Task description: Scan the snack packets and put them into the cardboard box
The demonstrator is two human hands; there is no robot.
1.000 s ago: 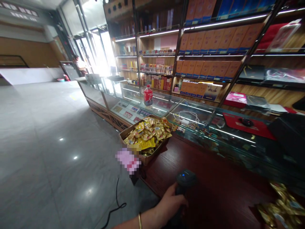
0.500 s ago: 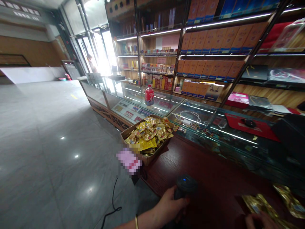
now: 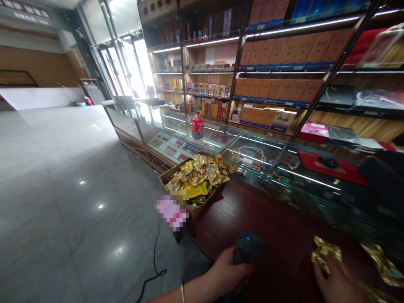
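Figure: shop counter seen from the head camera. We see the left hand (image 3: 225,271) wrapped around the grip of a black handheld barcode scanner (image 3: 249,247), fingers clamped on the handle; the scanner's rounded head, with a small blue light on top, stands above the dark red wooden counter top (image 3: 268,223), near its front edge. The lower part of the grip is hidden by the hand and cut off by the bottom edge of the picture. A thin gold bangle (image 3: 183,293) circles the left wrist.

To the right, the right hand (image 3: 339,280) is only partly in view, its wrist lost below the edge. Its fingers close on a crinkled gold foil packet (image 3: 325,253), held low over the counter; we cannot tell whether the packet touches the wood. Further gold foil packets (image 3: 381,263) lie at the lower right, blurred and cut off.

Farther back, at the counter's left end, an open brown cardboard box (image 3: 202,206) is heaped with yellow sachets (image 3: 198,174). A pixelated pink patch (image 3: 171,212) hides whatever sits at its front corner. A black cable (image 3: 151,275) runs across the grey tiled floor (image 3: 63,189) below.

Behind, a red-labelled bottle (image 3: 197,125) stands on the glass display case (image 3: 221,139), and a coiled white cable (image 3: 251,155) lies on the glass. The print on the orange boxes (image 3: 277,90) on the shelves is too small to read.
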